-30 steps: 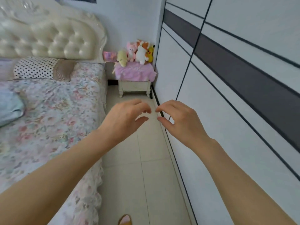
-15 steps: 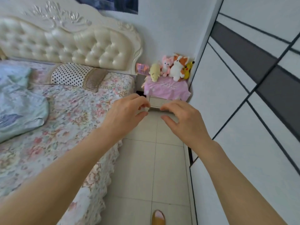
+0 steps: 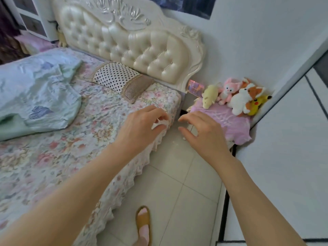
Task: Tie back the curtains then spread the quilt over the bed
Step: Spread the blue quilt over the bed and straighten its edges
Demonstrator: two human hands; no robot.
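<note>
A pale green and blue quilt lies crumpled on the left part of the bed, which has a floral sheet. My left hand hovers over the bed's right edge with loosely curled fingers and holds nothing. Just right of it, my right hand hangs above the floor gap between the bed and the nightstand, fingers loosely bent and empty. Dark purple fabric shows at the far upper left; whether it is a curtain I cannot tell.
A polka-dot pillow leans against the cream tufted headboard. Plush toys sit on a nightstand under a pink cloth. A white wardrobe wall bounds the right side of a narrow tiled aisle. My slippered foot stands there.
The view has swung left and down from the wardrobe toward the bed, bringing the quilt and headboard into sight. Both hands keep the same raised, loosely curled pose.
</note>
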